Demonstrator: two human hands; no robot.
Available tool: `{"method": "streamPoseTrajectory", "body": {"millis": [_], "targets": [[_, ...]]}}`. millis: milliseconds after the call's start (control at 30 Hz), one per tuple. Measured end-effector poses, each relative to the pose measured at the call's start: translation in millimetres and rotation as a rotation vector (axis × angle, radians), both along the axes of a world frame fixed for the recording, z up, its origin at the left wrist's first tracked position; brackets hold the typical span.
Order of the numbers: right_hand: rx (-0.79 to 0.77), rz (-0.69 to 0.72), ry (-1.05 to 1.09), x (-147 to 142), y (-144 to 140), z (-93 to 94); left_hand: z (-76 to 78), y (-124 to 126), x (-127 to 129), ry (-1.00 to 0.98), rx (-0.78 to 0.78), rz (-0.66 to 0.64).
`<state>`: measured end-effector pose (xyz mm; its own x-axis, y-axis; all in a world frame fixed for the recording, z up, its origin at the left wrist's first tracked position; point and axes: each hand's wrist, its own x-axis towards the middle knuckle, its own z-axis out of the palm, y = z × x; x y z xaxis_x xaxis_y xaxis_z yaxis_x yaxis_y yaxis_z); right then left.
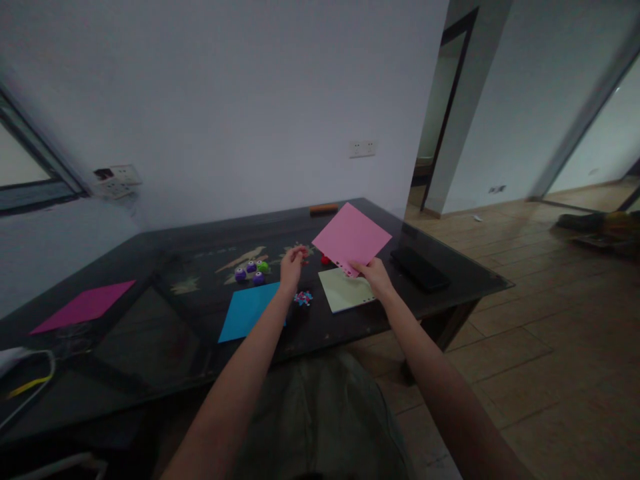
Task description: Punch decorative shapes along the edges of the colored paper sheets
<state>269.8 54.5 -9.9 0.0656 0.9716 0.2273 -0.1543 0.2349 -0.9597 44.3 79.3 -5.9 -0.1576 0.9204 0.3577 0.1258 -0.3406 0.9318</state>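
Right hand (376,275): pinches the pink sheet (351,238) at its near corner, thumb on top and fingers beneath, holding it up off the table (150,300).
Left hand (291,267): fingers drawn together around a small red thing, likely a punch (303,253); it is too blurred to tell how firmly they press.
Pink sheet, place: in the air over the far right part of the table, above and beyond the pale sheet (345,291) and apart from it.
Pink sheet, edge: a row of small punched holes runs along the near edge by the right thumb.
Pink sheet, pointing: it hangs as a diamond, one corner toward the person and the opposite corner toward the wall, tilted so the far side rises.
Pink sheet, long axis: it looks near square, so no long side is plain; the held diagonal runs from the near right up to the far left.
Doing it well: I judge the sheet should be kept flat and taut, with the grip close to the holed edge so it does not droop.
Doing it well, left: the red piece should meet that edge squarely, beside the last hole, to keep the row even.
Nearby: a blue sheet (247,310) under the left wrist, a heap of confetti (303,298) between the hands, purple and green punches (251,270) beyond the blue sheet.
Farther off: a magenta sheet (85,305) at far left, a dark flat case (419,268) right of the pale sheet.
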Motion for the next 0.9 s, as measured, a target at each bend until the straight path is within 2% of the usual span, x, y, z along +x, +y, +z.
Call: {"method": "streamPoseTrajectory", "body": {"millis": [100, 267, 400, 600, 900], "targets": [[0.004, 0.076, -0.102, -1, -5, 1.6, 3.6, -15, -2, -0.067, 0.021, 0.001], [-0.022, 0.208, -0.185, -1, -11, 2.2, 10.3, -24, -4, 0.073, 0.046, -0.021], [-0.024, 0.234, -0.191, 0, -11, 2.2, 10.1, -27, -5, 0.079, 0.023, -0.042], [0.047, 0.078, -0.036, 9, 0, 0.0, 9.8, -31, 2, 0.057, 0.003, -0.078], [0.079, -0.163, 0.011, 18, 10, -3.7, 3.3, -34, 7, 0.136, 0.008, -0.094]]}}
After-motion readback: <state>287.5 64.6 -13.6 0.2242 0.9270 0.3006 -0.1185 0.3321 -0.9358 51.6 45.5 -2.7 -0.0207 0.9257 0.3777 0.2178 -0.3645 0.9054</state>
